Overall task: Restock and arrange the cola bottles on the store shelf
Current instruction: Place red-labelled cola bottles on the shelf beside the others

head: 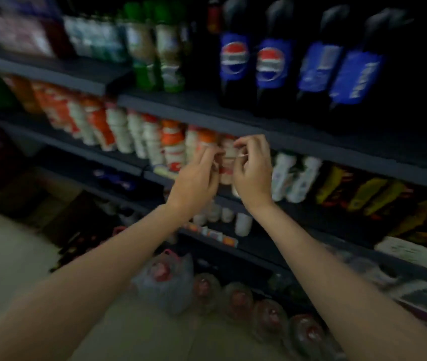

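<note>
Four tall dark cola bottles [295, 61] with blue Pepsi labels stood on the upper shelf [194, 110], two logos facing out. Below them, the left hand [196, 175] and right hand [252, 173] pinched something thin, too blurred to name, before orange-and-white bottles [170, 144]; blur hid other labels

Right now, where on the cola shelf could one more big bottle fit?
Bare dark board shows along the shelf's front edge, between the green bottles and the first cola bottle; what stands behind is too dark to tell. The four cola bottles stand close together. The row of orange-and-white bottles below is packed tight, where both hands work.
</note>
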`<state>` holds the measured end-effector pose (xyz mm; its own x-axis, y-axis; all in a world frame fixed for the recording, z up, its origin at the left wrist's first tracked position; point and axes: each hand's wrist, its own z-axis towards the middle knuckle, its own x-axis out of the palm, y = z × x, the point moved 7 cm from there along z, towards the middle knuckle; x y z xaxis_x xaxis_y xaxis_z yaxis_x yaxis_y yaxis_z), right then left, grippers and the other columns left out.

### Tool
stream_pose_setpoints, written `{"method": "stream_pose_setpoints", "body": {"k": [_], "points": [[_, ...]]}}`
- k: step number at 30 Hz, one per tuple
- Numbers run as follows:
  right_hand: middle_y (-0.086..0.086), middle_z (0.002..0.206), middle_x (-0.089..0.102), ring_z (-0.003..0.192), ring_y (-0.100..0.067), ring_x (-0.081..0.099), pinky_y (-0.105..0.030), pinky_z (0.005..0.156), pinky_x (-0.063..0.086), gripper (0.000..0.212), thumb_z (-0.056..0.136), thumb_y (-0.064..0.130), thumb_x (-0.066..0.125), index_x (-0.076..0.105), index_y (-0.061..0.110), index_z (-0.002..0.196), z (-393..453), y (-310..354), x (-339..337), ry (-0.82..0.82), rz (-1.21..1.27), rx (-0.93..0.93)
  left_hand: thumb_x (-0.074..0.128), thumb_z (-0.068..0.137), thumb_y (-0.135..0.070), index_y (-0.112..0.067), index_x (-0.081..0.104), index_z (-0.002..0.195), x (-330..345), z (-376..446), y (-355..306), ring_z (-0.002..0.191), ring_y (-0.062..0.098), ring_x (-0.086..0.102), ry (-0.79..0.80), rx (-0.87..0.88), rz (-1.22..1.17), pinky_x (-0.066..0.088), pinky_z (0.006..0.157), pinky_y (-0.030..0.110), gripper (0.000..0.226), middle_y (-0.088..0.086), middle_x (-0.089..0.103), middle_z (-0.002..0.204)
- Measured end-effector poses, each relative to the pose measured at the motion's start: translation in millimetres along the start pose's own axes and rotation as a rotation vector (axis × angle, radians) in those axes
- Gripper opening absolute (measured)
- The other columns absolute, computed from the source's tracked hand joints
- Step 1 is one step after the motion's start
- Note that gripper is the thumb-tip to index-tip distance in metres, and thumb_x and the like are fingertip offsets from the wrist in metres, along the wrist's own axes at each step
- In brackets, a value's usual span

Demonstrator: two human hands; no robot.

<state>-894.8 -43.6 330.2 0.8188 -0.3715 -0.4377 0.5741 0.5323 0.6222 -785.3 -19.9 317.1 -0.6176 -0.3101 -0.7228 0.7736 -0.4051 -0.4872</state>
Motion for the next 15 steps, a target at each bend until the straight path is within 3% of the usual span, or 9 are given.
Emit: {"method": "stream_pose_setpoints", "body": {"k": [3,7,11,15], "points": [[-0.016,0.110,0.049,0.104,-0.031,0.049,-0.034,0.086,0.041,0.020,0.083,0.002,0.046,0.056,0.000,0.099,-39.4,28.4,104.8,0.306,-0.082,0.044,0.043,0.089,-0.009,-0.003,0.046,0.121,-49.9,-49.5,105.9,0.092,0.031,0.058,0.055,-0.241,0.131,0.047,0.071,0.034,0.032,0.013,0.053,0.115],[-0.013,0.119,0.045,0.115,-0.029,0.040,-0.033,0.095,0.036,0.019,0.090,0.011,0.050,0.056,0.004,0.106,-80.2,44.3,216.4,0.641,-0.149,0.121,0.049,0.089,-0.009,-0.003,0.044,0.122,-101.9,-111.5,231.3,0.108,0.029,0.054,0.129,-0.684,0.109,0.041,0.082,0.033,0.034,0.014,0.054,0.121],[-0.010,0.115,0.050,0.109,-0.027,0.047,-0.031,0.086,0.038,0.018,0.094,0.021,0.050,0.058,0.008,0.103,-108.9,35.0,306.9,0.932,-0.214,0.241,0.047,0.092,-0.013,-0.004,0.046,0.120,-133.4,-159.0,330.1,0.097,0.028,0.057,0.086,-0.990,0.060,0.044,0.073,0.032,0.029,0.016,0.058,0.115],[-0.011,0.104,0.062,0.101,-0.027,0.057,-0.034,0.081,0.045,0.018,0.094,0.020,0.050,0.060,0.005,0.099,-133.6,16.8,404.3,1.118,-0.150,0.333,0.046,0.093,-0.013,-0.007,0.047,0.122,-138.8,-182.2,414.8,0.075,0.011,0.050,0.061,-1.106,0.096,0.040,0.061,0.022,0.030,0.011,0.059,0.112]]}}
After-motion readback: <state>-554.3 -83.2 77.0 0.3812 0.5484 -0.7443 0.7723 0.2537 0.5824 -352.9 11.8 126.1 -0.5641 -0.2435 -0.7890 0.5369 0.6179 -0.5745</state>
